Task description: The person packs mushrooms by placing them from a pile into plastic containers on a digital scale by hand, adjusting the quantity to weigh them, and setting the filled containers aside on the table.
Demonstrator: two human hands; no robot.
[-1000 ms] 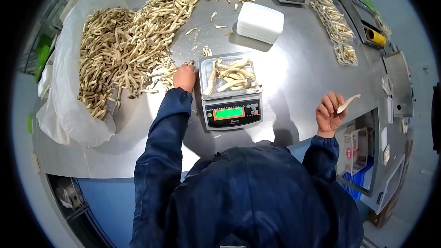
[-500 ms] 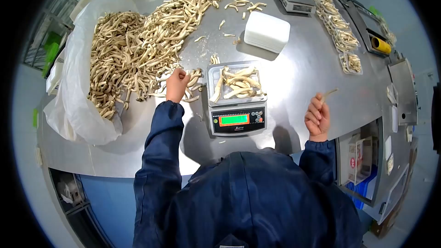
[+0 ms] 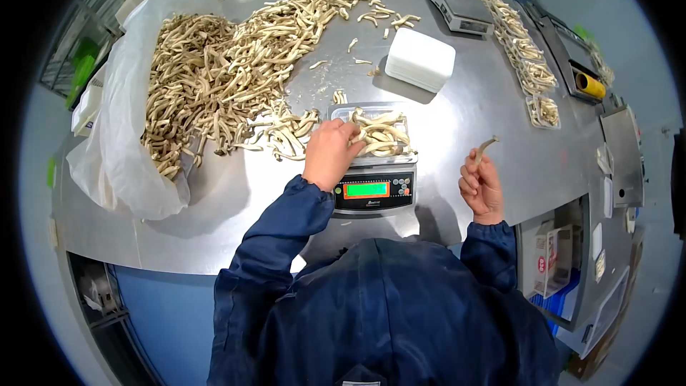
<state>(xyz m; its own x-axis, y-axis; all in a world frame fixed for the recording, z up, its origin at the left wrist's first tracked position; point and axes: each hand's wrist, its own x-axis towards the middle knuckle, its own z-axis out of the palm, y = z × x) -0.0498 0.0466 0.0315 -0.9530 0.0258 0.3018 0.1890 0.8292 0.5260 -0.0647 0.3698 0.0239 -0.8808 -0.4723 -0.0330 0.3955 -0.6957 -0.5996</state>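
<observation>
My left hand (image 3: 331,154) reaches over the left side of a clear plastic tray (image 3: 339,111), its fingers curled on a mushroom among those lying there. Long pale mushrooms (image 3: 384,134) fill much of that tray. Under it stands a digital scale (image 3: 371,201) with a lit green display; its digits are too small to read. Right of the scale, my right hand (image 3: 481,189) is raised above the table, pinching a single slender mushroom (image 3: 486,146) between thumb and fingers.
A large heap of mushrooms (image 3: 214,78) spreads from a white plastic bag (image 3: 121,136) at left. Behind the scale stands a stack of white trays (image 3: 420,58). Filled packs (image 3: 534,75) line the right side, near a second scale (image 3: 461,13). Loose mushrooms (image 3: 289,134) lie left of the tray.
My left hand has moved right from the loose mushrooms to the tray on the scale. My right hand, still holding its mushroom, has shifted slightly left, and the mushroom now points more upward.
</observation>
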